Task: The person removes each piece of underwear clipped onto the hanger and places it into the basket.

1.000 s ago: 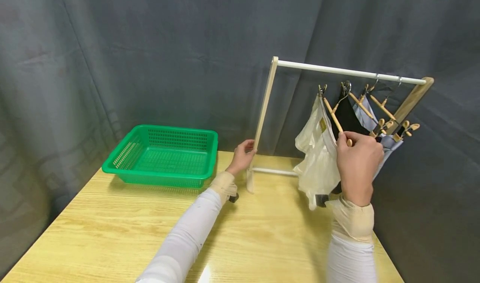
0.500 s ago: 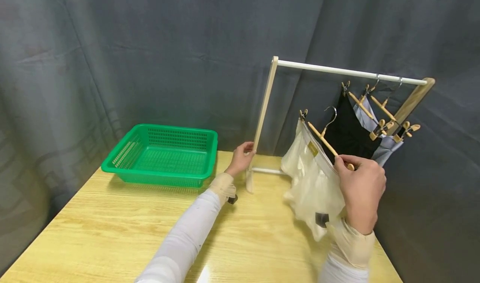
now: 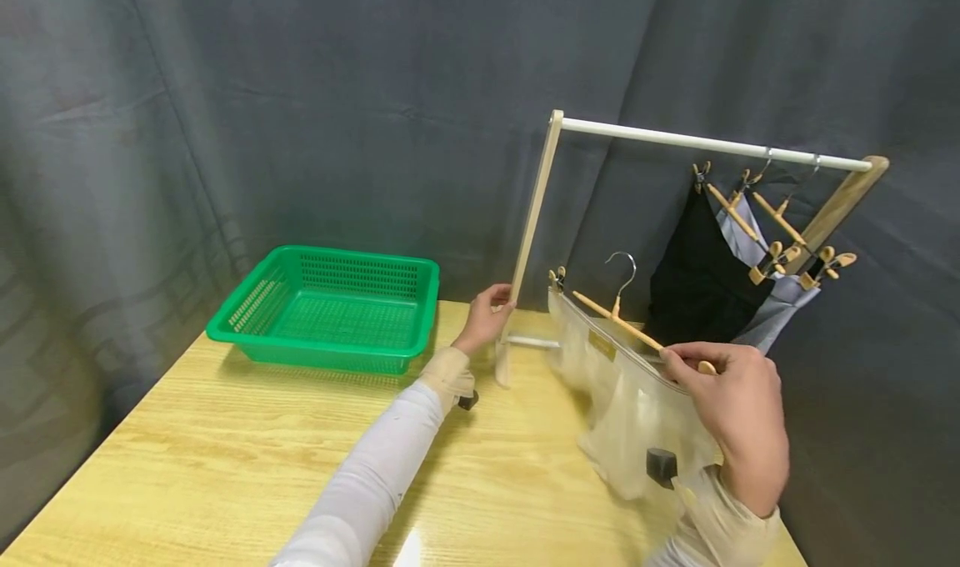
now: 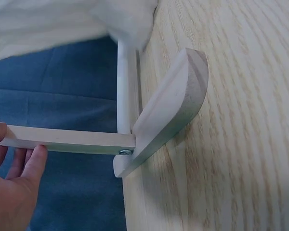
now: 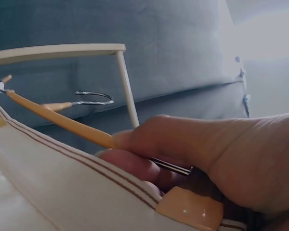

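Your left hand (image 3: 482,323) is gripping the rack (image 3: 538,196), your right hand (image 3: 742,408) the hanger (image 3: 633,330), a sensible hold for soft-looking cloth (image 3: 633,413).

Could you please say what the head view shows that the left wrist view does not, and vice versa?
Only the head view shows the green basket, the black garment and the right hand pinching a hanger. Only the left wrist view shows the screw by the wooden foot. Both show the tabletop and the left hand gripping the upright.
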`<state>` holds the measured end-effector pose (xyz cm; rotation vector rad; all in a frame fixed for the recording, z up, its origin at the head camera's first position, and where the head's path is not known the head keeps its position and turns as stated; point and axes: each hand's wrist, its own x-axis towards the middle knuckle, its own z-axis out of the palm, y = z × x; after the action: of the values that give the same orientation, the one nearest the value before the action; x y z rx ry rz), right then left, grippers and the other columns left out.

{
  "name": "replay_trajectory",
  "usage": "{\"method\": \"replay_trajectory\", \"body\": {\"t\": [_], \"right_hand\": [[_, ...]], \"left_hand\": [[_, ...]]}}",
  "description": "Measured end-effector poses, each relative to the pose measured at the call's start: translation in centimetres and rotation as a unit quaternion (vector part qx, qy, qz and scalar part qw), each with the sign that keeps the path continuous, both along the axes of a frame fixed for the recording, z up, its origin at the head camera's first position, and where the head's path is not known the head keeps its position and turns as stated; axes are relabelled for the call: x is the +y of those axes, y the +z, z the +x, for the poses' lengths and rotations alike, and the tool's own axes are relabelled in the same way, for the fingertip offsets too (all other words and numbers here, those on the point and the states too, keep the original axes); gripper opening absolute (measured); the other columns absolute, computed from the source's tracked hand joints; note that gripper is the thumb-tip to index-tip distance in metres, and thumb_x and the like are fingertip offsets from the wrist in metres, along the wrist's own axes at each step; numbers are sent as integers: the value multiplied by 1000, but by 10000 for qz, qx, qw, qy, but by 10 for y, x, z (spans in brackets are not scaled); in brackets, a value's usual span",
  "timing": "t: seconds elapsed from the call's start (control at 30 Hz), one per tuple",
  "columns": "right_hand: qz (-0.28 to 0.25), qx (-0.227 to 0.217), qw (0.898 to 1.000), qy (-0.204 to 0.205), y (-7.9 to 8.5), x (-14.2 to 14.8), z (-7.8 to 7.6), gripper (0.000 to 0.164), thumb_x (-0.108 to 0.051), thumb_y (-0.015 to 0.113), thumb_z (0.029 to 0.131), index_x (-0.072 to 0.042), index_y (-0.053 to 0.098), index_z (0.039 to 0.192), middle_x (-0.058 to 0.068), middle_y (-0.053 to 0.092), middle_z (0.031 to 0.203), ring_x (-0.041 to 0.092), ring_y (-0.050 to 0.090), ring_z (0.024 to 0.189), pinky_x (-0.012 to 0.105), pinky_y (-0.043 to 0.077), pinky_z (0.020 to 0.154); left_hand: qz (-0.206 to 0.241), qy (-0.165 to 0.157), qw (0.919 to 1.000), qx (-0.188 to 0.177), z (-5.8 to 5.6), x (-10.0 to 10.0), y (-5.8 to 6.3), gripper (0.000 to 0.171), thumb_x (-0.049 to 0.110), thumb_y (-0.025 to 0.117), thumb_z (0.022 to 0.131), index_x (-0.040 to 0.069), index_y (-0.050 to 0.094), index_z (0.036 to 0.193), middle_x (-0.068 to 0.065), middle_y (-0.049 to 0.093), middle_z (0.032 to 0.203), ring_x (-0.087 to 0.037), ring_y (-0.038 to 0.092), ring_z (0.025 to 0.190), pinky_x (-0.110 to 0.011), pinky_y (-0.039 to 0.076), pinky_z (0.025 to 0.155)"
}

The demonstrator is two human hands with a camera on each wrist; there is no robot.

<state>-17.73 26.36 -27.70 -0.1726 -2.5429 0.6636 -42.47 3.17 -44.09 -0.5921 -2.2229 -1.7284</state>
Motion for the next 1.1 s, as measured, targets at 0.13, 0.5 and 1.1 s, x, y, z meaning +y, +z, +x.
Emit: {"method": "replay_trajectory", "body": {"t": [0.13,0.5,1.1], "right_hand": [[8,24,9997,251,0,0,7,20,-35,71,82,-16,77,86,1,68,73,10,48,62,25,37,45],[-253,268,9908,1303,-6,-3,7,9,-22,78,76,-15,76,82,2,69,79,4,51,63,18,41,52],[-1087,314,9682,2231,-12,-12,-27,8,-24,76,78,-17,75,82,-1,68,70,11,59,63,23,45,54]], "left_hand": [[-114,95,9999,-53,4,-1,6,31,8,57,92,-1,55,122,-13,61,109,-24,58,101,-31,47,91],[505,280,9975,404,35,-15,43,31,19,42,101,-1,58,118,-14,63,110,-21,60,98,-31,50,84],[639,-1243,9891,455,98,-98,95,28,11,50,97,-2,59,120,-23,65,101,-25,60,101,-43,45,92]]}}
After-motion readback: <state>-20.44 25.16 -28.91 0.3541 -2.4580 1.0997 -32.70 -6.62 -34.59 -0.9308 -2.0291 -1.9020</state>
